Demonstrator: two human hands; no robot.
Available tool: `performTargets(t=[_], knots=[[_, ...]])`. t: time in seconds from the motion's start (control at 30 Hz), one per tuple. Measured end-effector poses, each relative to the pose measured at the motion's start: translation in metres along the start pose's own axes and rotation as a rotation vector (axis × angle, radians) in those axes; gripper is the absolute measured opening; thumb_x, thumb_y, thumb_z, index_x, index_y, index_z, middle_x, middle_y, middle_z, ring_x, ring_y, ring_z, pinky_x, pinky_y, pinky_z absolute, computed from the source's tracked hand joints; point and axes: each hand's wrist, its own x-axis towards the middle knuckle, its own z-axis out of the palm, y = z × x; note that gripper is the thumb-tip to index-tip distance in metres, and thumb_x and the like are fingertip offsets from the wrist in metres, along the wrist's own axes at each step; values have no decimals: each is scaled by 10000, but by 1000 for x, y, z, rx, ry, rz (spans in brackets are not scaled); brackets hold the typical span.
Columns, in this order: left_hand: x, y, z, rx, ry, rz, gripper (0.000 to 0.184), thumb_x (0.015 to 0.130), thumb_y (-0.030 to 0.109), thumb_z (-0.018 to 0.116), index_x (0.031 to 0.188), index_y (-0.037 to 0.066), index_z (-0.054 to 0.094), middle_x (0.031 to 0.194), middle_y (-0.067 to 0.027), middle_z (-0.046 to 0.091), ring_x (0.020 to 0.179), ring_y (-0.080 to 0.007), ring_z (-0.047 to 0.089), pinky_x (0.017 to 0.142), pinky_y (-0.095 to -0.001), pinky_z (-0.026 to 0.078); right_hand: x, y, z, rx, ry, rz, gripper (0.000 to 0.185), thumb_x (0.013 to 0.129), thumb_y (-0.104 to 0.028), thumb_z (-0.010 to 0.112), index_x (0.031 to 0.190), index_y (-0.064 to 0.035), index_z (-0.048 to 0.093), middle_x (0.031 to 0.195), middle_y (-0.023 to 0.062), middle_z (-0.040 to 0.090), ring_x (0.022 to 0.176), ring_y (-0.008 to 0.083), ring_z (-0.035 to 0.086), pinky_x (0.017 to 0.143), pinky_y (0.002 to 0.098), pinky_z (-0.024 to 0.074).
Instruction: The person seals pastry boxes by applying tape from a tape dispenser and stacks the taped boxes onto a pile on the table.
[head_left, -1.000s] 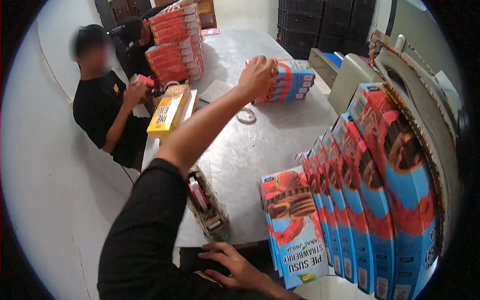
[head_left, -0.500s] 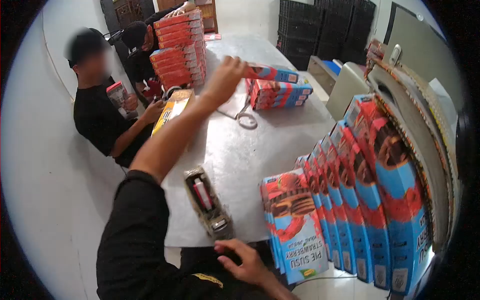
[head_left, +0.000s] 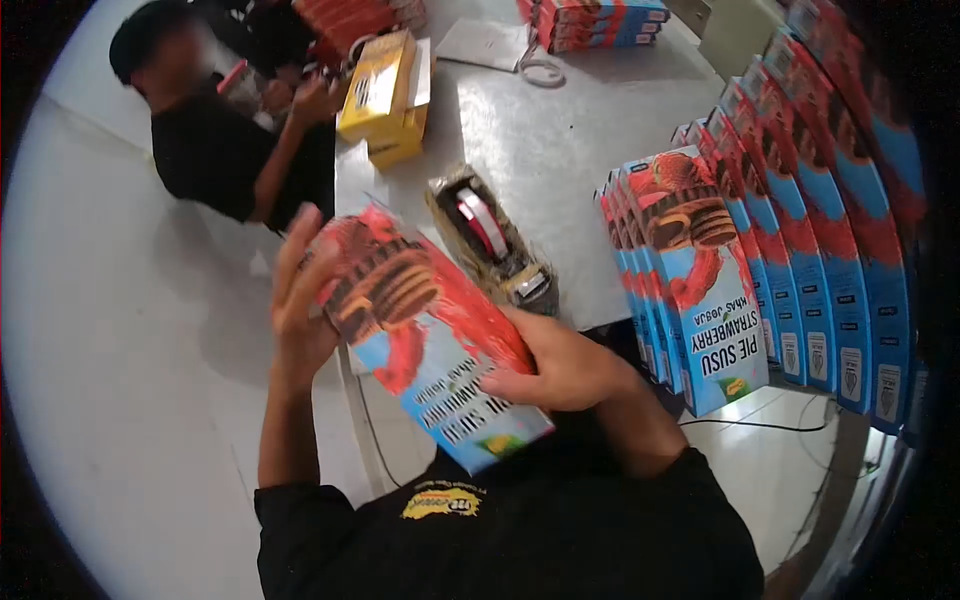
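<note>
A blue and red strawberry pie box (head_left: 410, 330) is held tilted in front of my chest, its printed face up and its lettering upside down. My left hand (head_left: 305, 290) grips its upper left end, fingers along the edge. At its right side my right hand (head_left: 570, 365) holds on, thumb lying over the front. Just beyond the box, a tape dispenser (head_left: 490, 235) with a red and white roll rests near the table edge. Several similar boxes (head_left: 700, 270) stand upright on the right.
A long row of strawberry boxes (head_left: 810, 200) curves along the right. On the metal table (head_left: 610, 120) are a yellow box (head_left: 385, 95), a white tape ring (head_left: 541, 72) and a far stack of boxes (head_left: 600, 22). A person in black (head_left: 210, 150) is at the left.
My left hand has brought a box from the far stack back to my chest. My right hand has risen and taken hold of it too. The view has tilted down.
</note>
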Motion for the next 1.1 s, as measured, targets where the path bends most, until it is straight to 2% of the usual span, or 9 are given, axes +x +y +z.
performTargets(t=[0.07, 0.13, 0.27, 0.3, 0.37, 0.53, 0.7, 0.93, 1.1], knots=[[-19, 10, 2, 52, -8, -237, 651, 974, 168, 670, 1550, 92, 377, 1535, -230, 453, 1384, -388, 510, 1110, -491, 463, 7, -8, 18, -387, 168, -94, 631, 936, -355, 726, 1335, 55, 460, 1080, 236, 716, 990, 310, 724, 829, 416, 564], [-47, 30, 15, -1389, 305, -1011, 670, 1001, 177, 606, 1586, 57, 300, 1571, -210, 408, 1331, -329, 552, 1078, -445, 489, 13, 12, 36, -459, 482, -118, 618, 868, -360, 794, 1232, 36, 490, 915, 262, 686, 800, 378, 718, 715, 437, 559], [-69, 52, 45, -993, -24, -1079, 905, 788, 349, 894, 1467, 7, 403, 1178, -88, 672, 1090, -177, 660, 893, -332, 555, 4, 24, 44, -603, 308, -100, 404, 919, -343, 765, 1038, 9, 608, 813, 190, 685, 637, 327, 675, 593, 409, 535], [-71, 53, 35, -996, -17, -1090, 905, 788, 349, 894, 1467, 7, 403, 1178, -88, 672, 1090, -177, 660, 893, -332, 555, -1, 14, 40, -603, 551, -251, 341, 924, -329, 776, 960, -14, 650, 705, 90, 651, 563, 239, 636, 541, 372, 510], [-68, 52, 8, -1039, -285, -1218, 1111, 586, 277, 1022, 1457, -28, 404, 1211, -110, 681, 1077, -146, 657, 921, -299, 531, -7, 20, 12, -723, 942, -316, 489, 872, -386, 817, 1136, -26, 617, 945, 115, 602, 862, 248, 614, 790, 411, 508], [-73, 56, -4, -898, -805, -806, 1092, 483, 302, 1052, 1396, 3, 534, 1196, -84, 701, 1124, -155, 634, 1019, -336, 483, 39, 62, -6, -1003, 887, -434, 674, 859, -435, 805, 1253, 8, 484, 1228, 198, 470, 1178, 392, 450, 1049, 496, 366], [-67, 72, -6, -1075, -1016, -838, 1025, 516, 291, 1039, 1367, -8, 553, 1105, -84, 739, 1016, -138, 675, 949, -328, 519, 40, 34, 8, -769, 883, -211, 292, 887, -286, 793, 1025, -64, 662, 1233, 168, 494, 1203, 357, 462, 1056, 499, 339], [-69, 59, -2, -1061, -950, -804, 918, 492, 286, 1040, 1260, 13, 618, 1049, -82, 753, 969, -147, 708, 872, -325, 542, -16, 41, 3, -779, 981, -145, 173, 880, -189, 790, 843, -53, 690, 1149, 138, 571, 1156, 319, 528, 1043, 456, 391], [-56, 61, 5, -942, -1013, -686, 946, 474, 376, 1035, 1247, 13, 626, 1018, -120, 756, 952, -236, 743, 849, -334, 555, 29, 26, -1, -472, 809, -258, 522, 882, -134, 785, 1304, -38, 493, 1018, 88, 703, 1098, 239, 635, 1017, 429, 420]])
